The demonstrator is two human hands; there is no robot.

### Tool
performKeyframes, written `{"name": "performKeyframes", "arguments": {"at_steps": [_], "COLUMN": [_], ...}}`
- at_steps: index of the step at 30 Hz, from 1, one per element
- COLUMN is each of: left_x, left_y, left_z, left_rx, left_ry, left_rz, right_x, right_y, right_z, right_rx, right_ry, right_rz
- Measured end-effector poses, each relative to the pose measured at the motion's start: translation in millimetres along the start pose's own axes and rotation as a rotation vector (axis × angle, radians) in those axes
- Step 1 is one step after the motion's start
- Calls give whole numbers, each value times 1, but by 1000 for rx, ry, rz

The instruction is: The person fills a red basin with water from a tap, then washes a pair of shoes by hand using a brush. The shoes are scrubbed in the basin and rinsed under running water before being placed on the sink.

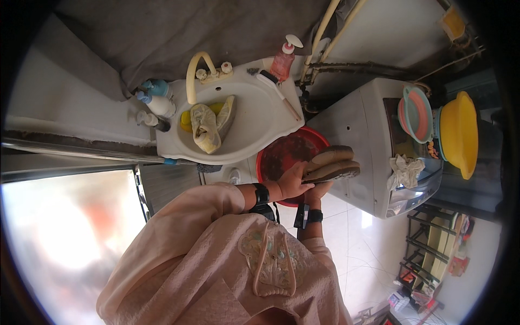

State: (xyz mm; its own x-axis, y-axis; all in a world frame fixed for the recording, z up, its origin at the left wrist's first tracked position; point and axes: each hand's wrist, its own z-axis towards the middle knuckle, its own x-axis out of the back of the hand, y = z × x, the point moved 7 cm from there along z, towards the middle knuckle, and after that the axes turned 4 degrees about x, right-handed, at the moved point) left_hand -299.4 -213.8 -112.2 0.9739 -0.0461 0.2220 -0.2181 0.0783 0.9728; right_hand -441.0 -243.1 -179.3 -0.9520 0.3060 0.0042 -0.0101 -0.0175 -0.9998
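Note:
My left hand (293, 181) and my right hand (321, 190) together hold a pair of brown shoes (333, 162), pressed side by side, over the right edge of a red basin (266, 162) that stands below the sink. Dark contents show inside the basin. Which hand grips which shoe is partly hidden. In the white sink (260, 118) lie pale yellowish sneakers (206, 126) with something bright yellow beneath them. A brush with a white and brown handle (286, 103) rests on the sink's right rim, beside a pink pump bottle (283, 63).
A washing machine (353, 118) stands right of the basin, bearing a yellow basin (459, 134), a collapsible basin (416, 113) and a crumpled cloth (406, 170). Pump bottles (160, 103) line the sink's left side near the curved faucet (193, 77). A rack (430, 243) stands at lower right.

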Motion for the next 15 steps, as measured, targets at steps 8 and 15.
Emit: {"name": "performKeyframes", "arguments": {"at_steps": [8, 15], "left_x": [-6, -4], "left_y": [-2, 4], "left_z": [-4, 8], "left_rx": [11, -43], "left_ry": [85, 21], "left_rz": [58, 133], "right_x": [8, 7], "right_y": [13, 9], "right_z": [-4, -6], "right_rx": [-174, -289], "right_ry": [29, 47], "right_rz": [309, 613]}}
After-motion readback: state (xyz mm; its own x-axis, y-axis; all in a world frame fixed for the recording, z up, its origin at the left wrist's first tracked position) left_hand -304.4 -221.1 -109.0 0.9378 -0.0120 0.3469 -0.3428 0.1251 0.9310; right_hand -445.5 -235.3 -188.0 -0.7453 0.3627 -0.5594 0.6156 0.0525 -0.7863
